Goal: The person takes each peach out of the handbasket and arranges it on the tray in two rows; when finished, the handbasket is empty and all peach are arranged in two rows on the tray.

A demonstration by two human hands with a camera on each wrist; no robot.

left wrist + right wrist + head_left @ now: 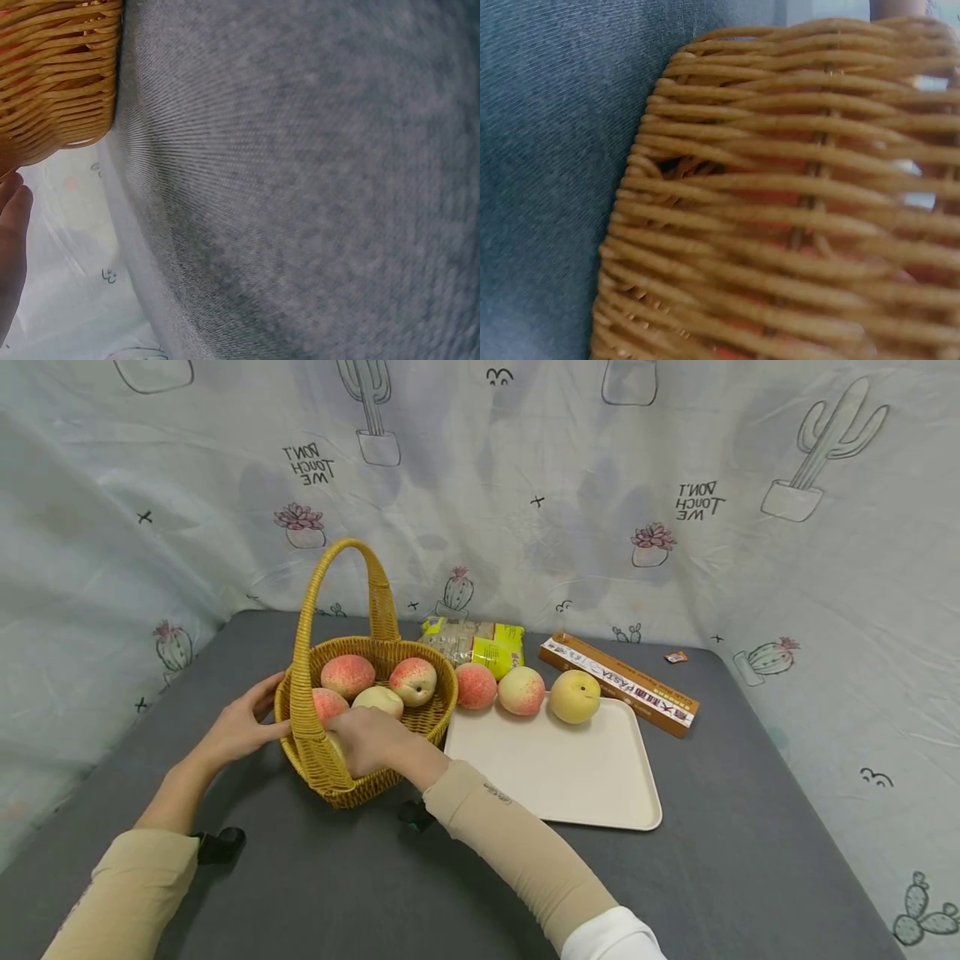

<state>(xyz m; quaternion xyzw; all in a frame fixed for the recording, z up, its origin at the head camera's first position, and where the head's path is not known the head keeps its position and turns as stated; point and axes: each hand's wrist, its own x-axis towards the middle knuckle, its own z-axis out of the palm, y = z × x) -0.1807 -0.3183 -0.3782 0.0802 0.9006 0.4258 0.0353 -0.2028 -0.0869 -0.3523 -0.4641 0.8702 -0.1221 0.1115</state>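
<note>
My left hand (238,727) holds the left side of the wicker basket (442,693), thumb by the handle's base and fingers against the outer wall. In the left wrist view its fingers (15,206) meet the woven side (60,82). Inside the basket is my right hand (372,739), with a pale peach (336,743) at its fingers, partly covered by hand and handle. Around it lie a red peach (348,676), a red-and-cream peach (413,682), a cream peach (379,699) and another reddish peach (327,702). Only weave (780,187) fills most of the right wrist view.
Right of the basket lies a cream tray (555,768). Along its back edge are a red peach (476,686), a pink-and-cream peach (522,691) and a yellow peach (574,697). Behind them are a yellow-and-clear packet (474,643), a long pasta box (618,683) and a small orange wrapper (676,657).
</note>
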